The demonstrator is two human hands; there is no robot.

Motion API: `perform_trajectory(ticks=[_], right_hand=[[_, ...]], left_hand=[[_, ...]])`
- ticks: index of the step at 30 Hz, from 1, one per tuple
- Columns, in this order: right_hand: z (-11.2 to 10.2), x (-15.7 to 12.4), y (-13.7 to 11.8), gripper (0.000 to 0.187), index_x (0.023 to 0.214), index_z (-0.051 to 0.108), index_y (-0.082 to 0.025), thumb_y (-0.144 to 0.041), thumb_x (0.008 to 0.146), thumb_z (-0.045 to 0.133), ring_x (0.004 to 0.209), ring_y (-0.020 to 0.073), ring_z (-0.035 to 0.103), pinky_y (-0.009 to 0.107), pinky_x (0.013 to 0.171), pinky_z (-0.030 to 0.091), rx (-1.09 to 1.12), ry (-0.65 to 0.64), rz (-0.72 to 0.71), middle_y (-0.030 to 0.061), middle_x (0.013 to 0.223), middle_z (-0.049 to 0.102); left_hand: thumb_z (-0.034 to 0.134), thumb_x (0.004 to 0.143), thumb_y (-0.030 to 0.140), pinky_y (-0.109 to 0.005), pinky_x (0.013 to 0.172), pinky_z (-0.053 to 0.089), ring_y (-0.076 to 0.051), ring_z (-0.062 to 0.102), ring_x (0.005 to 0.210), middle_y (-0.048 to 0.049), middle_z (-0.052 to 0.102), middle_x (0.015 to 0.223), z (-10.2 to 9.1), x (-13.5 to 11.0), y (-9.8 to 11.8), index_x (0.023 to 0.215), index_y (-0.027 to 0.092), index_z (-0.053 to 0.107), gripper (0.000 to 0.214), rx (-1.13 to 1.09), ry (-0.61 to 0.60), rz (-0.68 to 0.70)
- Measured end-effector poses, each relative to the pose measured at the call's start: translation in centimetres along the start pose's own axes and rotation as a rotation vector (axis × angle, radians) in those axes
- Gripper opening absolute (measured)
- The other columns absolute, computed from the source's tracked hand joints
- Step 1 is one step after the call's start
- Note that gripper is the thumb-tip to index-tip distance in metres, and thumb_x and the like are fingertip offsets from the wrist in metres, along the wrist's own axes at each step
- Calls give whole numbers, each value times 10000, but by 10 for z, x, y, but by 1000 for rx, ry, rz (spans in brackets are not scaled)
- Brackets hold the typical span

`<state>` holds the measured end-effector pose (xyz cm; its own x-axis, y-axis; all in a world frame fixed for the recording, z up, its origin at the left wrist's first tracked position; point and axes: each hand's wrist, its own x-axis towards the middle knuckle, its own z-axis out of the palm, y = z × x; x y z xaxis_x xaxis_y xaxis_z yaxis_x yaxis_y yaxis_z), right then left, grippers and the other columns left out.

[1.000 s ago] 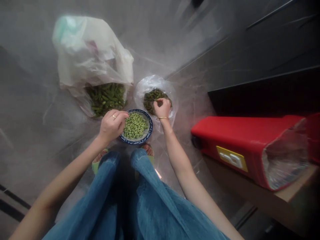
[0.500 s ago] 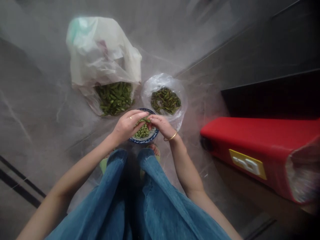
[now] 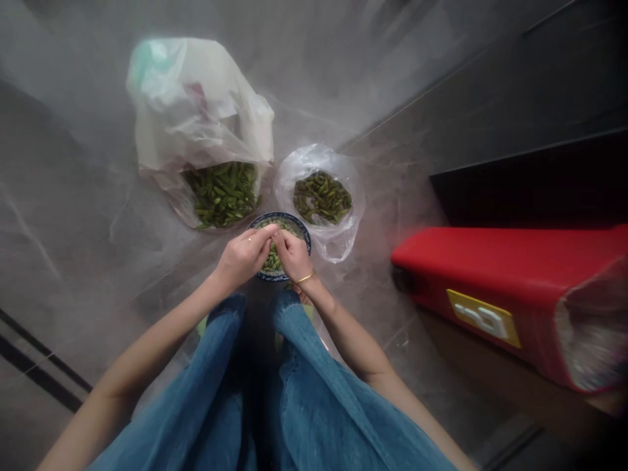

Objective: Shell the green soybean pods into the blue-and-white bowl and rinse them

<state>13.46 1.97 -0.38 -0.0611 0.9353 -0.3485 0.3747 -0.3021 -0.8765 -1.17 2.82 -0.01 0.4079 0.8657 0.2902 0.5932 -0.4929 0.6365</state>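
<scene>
My left hand (image 3: 244, 256) and my right hand (image 3: 293, 254) meet over a blue-rimmed bowl (image 3: 300, 230) of shelled green beans on the floor. Both hands are closed, fingertips together, pinching a green pod between them; the pod itself is mostly hidden by the fingers. A large white plastic bag (image 3: 196, 124) lies open beyond the bowl to the left, showing a heap of green pods (image 3: 223, 191). A smaller clear bag (image 3: 338, 229) to the right holds darker pods (image 3: 322, 196). A ring is on my left hand and a gold bangle on my right wrist.
My knees in blue jeans (image 3: 275, 392) fill the lower middle, feet just under the bowl. A red box (image 3: 495, 288) with a yellow label lies on a wooden surface at the right. A dark cabinet (image 3: 530, 170) stands behind it. Grey tiled floor (image 3: 73, 229) surrounds the bags.
My right hand left the small clear bag and came back to the bowl. Both hands have drawn together over the bowl and closed on a pod.
</scene>
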Motion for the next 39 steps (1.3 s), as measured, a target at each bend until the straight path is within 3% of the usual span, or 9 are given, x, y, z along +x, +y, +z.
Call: perform_trajectory(ticks=[7, 15, 19, 22, 27, 33, 39], right_hand=[[3, -3, 1, 469, 595, 367, -213, -544, 927, 362, 543, 105, 344, 263, 570, 281, -30, -29, -82, -37, 554, 368], [-5, -3, 0, 514, 584, 332, -228, -627, 907, 327, 527, 116, 341, 281, 568, 276, -69, -166, -185, -35, 537, 343], [-5, -6, -5, 518, 580, 356, -223, -623, 908, 343, 517, 109, 328, 280, 565, 283, -6, -241, -227, -35, 537, 357], [-4, -7, -3, 513, 606, 392, -219, -624, 915, 334, 541, 114, 345, 282, 578, 310, 87, -253, -223, -25, 570, 382], [-3, -4, 9, 507, 660, 392, -227, -678, 888, 352, 564, 127, 335, 286, 537, 313, 265, -197, -49, -18, 613, 361], [3, 0, 8, 556, 656, 377, -239, -779, 768, 450, 454, 94, 246, 267, 418, 219, 521, -184, 170, -54, 539, 280], [7, -2, 1, 574, 671, 348, -238, -789, 727, 499, 447, 79, 253, 252, 415, 222, 531, -175, 176, -65, 539, 290]], left_hand=[[558, 805, 115, -171, 627, 504, -85, 661, 637, 52, 676, 733, -10, -1, 11, 1119, 195, 461, 338, -279, -44, -380], [578, 767, 170, -171, 544, 485, -86, 619, 569, 61, 605, 655, -17, -1, 9, 1094, 205, 436, 358, -677, -102, -578], [583, 748, 167, -165, 456, 453, -77, 566, 465, 90, 552, 570, -16, 0, -2, 1029, 215, 426, 325, -828, -126, -622], [601, 774, 194, -190, 500, 512, -97, 618, 497, 67, 607, 585, -20, 2, -7, 1026, 203, 451, 293, -913, -187, -633], [631, 818, 227, -229, 630, 583, -148, 718, 708, -25, 728, 800, -24, 6, 0, 1092, 178, 516, 302, -774, -111, -587], [588, 845, 134, -226, 783, 575, -128, 721, 848, -6, 739, 899, -25, 7, 17, 1117, 188, 555, 279, -347, 2, -393], [633, 830, 167, -225, 764, 591, -129, 726, 820, -25, 737, 969, -27, 5, 21, 1163, 180, 536, 347, -353, 18, -384]])
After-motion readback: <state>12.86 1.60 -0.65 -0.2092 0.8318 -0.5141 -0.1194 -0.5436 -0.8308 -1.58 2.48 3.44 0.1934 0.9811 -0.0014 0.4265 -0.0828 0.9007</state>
